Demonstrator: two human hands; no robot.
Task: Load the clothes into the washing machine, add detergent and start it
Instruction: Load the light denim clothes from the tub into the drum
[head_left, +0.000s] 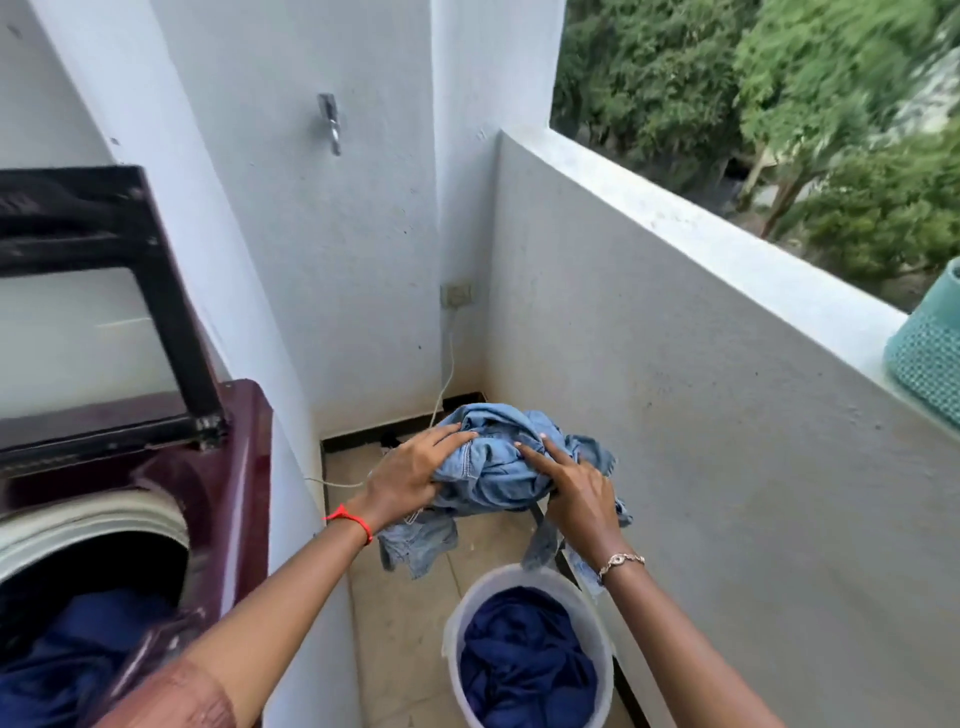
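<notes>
A bunched pair of light blue jeans (498, 457) hangs in the air above a white bucket (452, 639). My left hand (410, 475) grips the bundle from the left and my right hand (576, 491) holds it from the right. Dark blue cloth (524, 660) lies inside the bucket. At the left stands a maroon top-load washing machine (239, 467) with its black-framed lid (93, 312) raised. Blue clothes (72, 654) lie in its drum.
A white wall corner with a metal tap (330, 122) and a socket (457, 295) with a cord lies ahead. A waist-high balcony wall (701, 415) runs along the right, with a teal basket (930, 348) on its ledge. The tiled floor strip (395, 597) is narrow.
</notes>
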